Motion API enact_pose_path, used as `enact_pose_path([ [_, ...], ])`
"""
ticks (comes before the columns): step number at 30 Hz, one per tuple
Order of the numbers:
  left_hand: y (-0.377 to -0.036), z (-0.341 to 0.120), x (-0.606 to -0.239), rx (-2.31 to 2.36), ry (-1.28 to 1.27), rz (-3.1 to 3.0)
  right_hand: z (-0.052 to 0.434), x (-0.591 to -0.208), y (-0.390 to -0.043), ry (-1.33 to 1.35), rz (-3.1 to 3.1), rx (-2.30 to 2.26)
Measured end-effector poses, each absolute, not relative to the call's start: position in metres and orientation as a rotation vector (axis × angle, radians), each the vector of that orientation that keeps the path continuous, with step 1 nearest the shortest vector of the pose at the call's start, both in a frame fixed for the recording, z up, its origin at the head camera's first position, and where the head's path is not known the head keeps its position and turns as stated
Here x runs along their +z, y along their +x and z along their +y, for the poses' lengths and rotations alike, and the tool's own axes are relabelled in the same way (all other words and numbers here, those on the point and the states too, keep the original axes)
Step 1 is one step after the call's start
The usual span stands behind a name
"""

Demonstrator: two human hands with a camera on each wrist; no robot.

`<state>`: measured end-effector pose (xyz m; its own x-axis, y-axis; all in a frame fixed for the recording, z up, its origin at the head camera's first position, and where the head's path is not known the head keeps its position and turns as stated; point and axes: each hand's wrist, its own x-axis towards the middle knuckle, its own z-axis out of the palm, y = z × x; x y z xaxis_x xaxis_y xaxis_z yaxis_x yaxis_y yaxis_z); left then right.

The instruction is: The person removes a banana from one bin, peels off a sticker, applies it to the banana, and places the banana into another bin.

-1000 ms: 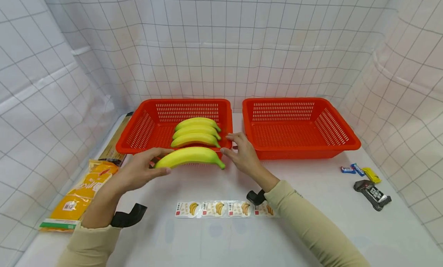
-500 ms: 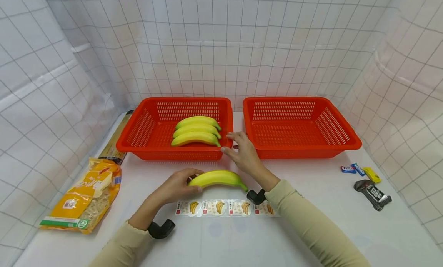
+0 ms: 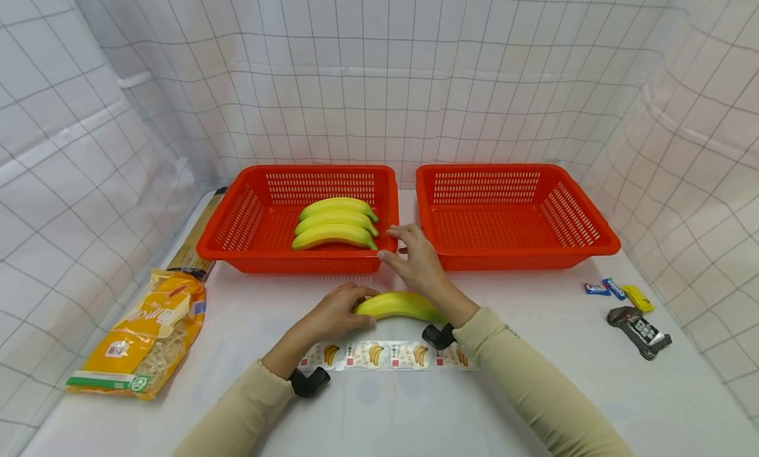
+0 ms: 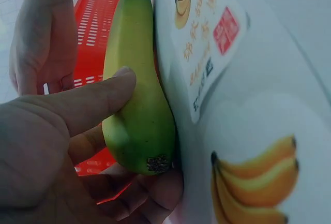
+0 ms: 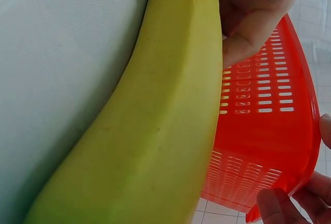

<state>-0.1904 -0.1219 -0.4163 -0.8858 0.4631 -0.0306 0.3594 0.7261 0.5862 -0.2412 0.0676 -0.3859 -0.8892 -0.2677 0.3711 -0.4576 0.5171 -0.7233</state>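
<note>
Head view: the left hand [image 3: 338, 312] grasps a banana [image 3: 398, 305] lying on the table [image 3: 534, 391] near its middle, just before the left basket [image 3: 237, 246], whose corner the right hand [image 3: 418, 259] pinches

Left wrist: thumb and fingers [image 4: 93, 102] wrap the banana [image 4: 137, 110]

Right wrist: fingertips [image 5: 282, 206] pinch the basket [image 5: 269, 131] rim

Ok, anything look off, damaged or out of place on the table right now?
Nothing damaged or spilled. One banana lies outside the left basket, gripped by the left hand on the table above the banana labels; three bananas lie tidy inside.
</note>
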Motion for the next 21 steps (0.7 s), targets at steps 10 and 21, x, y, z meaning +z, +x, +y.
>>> enact_pose_path([
  [10,-0.187,-0.115,-0.417,0.857,0.591,2.789,0.068,-0.388,-0.241,0.625,-2.552,1.28],
  [21,-0.166,-0.097,-0.397,0.826,0.746,3.1,0.101,-0.368,-0.211,0.741,-2.622,1.205],
])
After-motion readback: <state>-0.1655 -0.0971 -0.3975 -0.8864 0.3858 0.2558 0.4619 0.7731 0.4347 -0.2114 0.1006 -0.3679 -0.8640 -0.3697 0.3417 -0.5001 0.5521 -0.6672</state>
